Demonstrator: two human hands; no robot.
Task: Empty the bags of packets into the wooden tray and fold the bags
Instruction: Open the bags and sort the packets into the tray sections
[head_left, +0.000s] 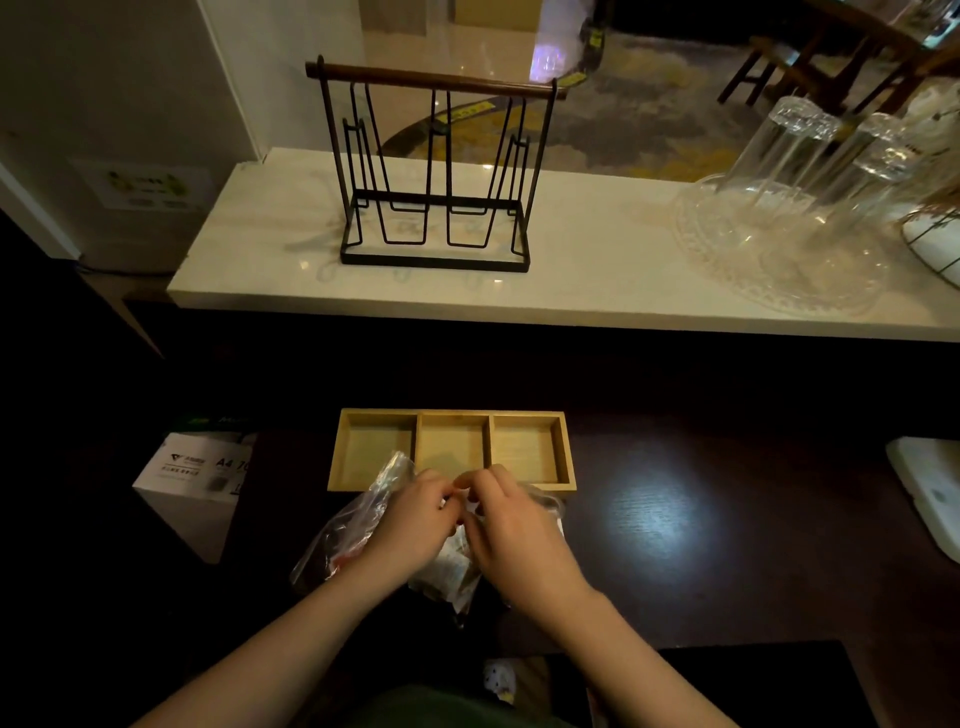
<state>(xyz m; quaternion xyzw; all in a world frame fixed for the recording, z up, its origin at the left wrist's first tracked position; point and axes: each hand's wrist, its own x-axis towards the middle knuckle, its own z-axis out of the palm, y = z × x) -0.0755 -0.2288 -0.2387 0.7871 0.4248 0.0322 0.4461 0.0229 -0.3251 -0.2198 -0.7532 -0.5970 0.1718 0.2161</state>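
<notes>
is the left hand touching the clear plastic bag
Touching. The head view shows the left hand lying on the clear plastic bag, its curled fingers pinching the top edge beside the right hand.

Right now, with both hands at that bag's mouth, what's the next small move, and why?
Probably pull the bag mouth open and tip it over the tray. Both hands, left and right, pinch its top edge, packets are still inside, and all three compartments look empty.

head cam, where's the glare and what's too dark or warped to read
Head view: glare patch on the dark table; wooden tray dim but readable; plastic bags under both hands murky, contents unclear; marble shelf brightly lit; wide-angle bends the glasses outward.
</notes>
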